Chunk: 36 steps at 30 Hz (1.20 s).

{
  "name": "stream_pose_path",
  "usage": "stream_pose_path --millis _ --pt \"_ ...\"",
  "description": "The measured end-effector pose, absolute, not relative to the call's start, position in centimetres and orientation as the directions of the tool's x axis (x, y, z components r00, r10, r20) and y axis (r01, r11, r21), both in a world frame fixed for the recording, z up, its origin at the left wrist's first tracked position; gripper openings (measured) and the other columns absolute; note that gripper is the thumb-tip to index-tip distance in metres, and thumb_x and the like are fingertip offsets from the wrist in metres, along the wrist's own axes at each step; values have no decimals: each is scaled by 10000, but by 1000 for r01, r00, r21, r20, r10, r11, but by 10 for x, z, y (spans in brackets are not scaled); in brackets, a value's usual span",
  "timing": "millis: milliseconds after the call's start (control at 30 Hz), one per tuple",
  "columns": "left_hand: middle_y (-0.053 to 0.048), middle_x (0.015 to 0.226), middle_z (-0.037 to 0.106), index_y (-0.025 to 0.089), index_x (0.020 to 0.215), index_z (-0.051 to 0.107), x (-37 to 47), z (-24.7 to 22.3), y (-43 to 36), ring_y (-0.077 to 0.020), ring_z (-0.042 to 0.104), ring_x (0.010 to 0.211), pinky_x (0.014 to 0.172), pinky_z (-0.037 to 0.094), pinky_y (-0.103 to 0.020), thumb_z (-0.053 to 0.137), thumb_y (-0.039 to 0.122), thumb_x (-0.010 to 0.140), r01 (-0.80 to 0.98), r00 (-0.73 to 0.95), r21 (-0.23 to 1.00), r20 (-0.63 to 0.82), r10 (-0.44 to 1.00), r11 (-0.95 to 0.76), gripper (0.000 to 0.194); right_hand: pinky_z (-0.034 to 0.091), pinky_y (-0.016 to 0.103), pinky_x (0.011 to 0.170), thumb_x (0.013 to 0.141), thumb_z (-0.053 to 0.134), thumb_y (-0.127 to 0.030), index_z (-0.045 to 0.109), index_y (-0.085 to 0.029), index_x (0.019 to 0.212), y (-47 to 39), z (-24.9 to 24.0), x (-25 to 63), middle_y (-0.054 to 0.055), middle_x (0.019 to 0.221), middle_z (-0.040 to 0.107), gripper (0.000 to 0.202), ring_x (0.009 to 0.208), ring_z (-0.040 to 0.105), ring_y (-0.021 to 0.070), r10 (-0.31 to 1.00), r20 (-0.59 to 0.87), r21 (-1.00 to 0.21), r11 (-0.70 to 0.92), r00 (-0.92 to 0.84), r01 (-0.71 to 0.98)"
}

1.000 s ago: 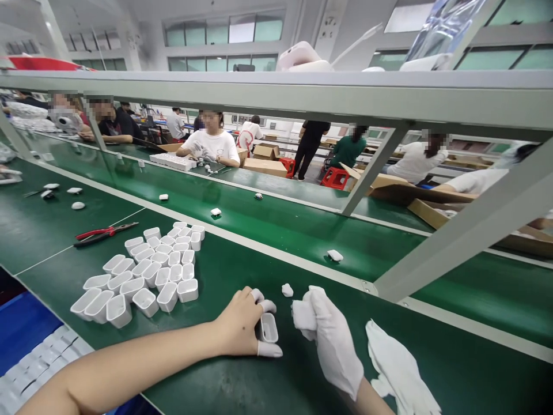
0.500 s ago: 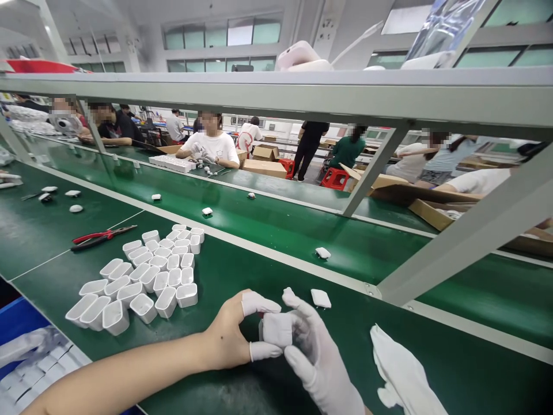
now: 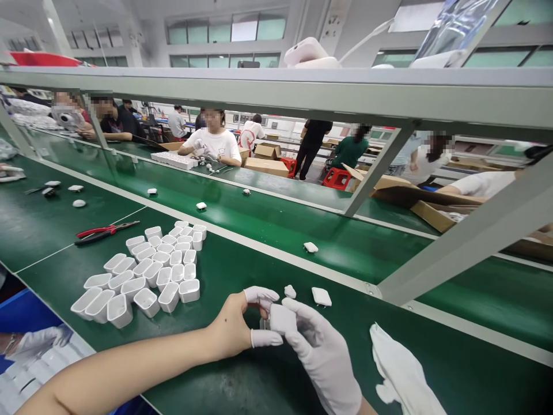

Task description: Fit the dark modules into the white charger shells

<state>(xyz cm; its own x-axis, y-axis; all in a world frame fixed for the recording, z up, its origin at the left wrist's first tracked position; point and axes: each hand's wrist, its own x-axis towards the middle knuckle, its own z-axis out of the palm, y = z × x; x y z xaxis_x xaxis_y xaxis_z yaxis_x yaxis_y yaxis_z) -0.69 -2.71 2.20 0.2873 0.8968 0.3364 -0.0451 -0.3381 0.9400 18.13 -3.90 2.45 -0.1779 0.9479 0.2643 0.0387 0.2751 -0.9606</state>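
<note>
A small white square piece (image 3: pixel 283 319) with rounded corners is held between my two hands above the green bench. My left hand (image 3: pixel 242 323), bare except for white finger covers, curls its thumb and fingers around the piece's left side. My right hand (image 3: pixel 322 346), in a white glove, grips it from the right with thumb and fingers. Part of the piece's left edge is hidden by the left fingers. Just beyond lie a small white rounded part (image 3: pixel 290 291) and another white square piece (image 3: pixel 321 297). A crumpled white glove (image 3: pixel 401 369) rests to the right.
Several open white cups (image 3: pixel 147 300) are grouped at the left, with red-and-black pliers (image 3: pixel 108 230) behind them. White pieces (image 3: pixel 310 247) sit along the green belt (image 3: pixel 259 222). A slanted post (image 3: pixel 466 230) supports the overhead shelf (image 3: pixel 268 95). Another person's gloved hand (image 3: pixel 43 340) reaches over a blue bin (image 3: pixel 26 317).
The held piece and right hand have shifted slightly right and up. Pieces on the belt have moved left. Another person's gloved hand at lower left has moved.
</note>
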Motion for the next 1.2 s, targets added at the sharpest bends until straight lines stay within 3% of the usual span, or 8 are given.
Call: stream_pose_path --millis 133,367,533,667,767,1000,1200 --pt "-34 845 659 142 1039 658 -8 21 -25 -153 562 773 768 482 -281 828 257 667 -61 280 944 328 902 -324 424 584 379 864 750 787 -464 649 -243 1118 -37 24 179 112 1110 706 451 999 687 280 960 191 -981 180 -203 -70" --pt "-32 882 644 147 1049 612 -6 21 -28 -149 570 800 796 484 -290 802 241 701 -65 307 941 335 891 -331 407 555 371 877 704 823 -431 653 -237 1051 -36 23 180 97 1047 711 432 953 684 256 967 162 -986 166 -196 4" --pt "-16 842 600 158 967 571 -6 19 -29 -147 534 760 729 474 -286 788 322 711 30 268 936 331 905 -351 374 533 324 767 686 822 -504 668 -214 1046 -35 30 171 72 977 690 487 863 642 217 957 -64 -968 -129 -282 -217" --pt "-58 1000 619 190 1153 563 -11 20 -24 -172 575 832 786 498 -328 779 308 735 194 198 792 546 814 -579 485 455 254 627 719 787 -538 712 -153 881 -40 44 159 25 738 608 424 639 512 123 904 -257 -862 -374 -341 -343" --pt "-75 1055 656 229 1183 599 -13 22 -22 -197 621 940 846 517 -341 704 262 830 183 241 636 710 661 -750 369 418 226 580 688 819 -516 718 -141 814 -44 48 155 9 673 556 407 607 465 105 870 -356 -792 -475 -341 -384" --pt "-74 981 691 242 1131 665 -11 29 -23 -196 632 901 801 533 -333 685 335 859 108 318 585 746 585 -804 288 417 204 578 717 828 -424 717 -166 830 -52 50 155 -4 759 520 303 654 439 95 827 -306 -719 -526 -472 -454" --pt "-87 913 730 194 1187 612 -10 23 -17 -180 650 804 752 540 -305 628 397 904 16 327 330 891 317 -944 349 442 217 641 800 777 -375 725 -159 920 -61 52 152 16 869 532 253 724 451 101 732 -183 -648 -592 -656 -480"
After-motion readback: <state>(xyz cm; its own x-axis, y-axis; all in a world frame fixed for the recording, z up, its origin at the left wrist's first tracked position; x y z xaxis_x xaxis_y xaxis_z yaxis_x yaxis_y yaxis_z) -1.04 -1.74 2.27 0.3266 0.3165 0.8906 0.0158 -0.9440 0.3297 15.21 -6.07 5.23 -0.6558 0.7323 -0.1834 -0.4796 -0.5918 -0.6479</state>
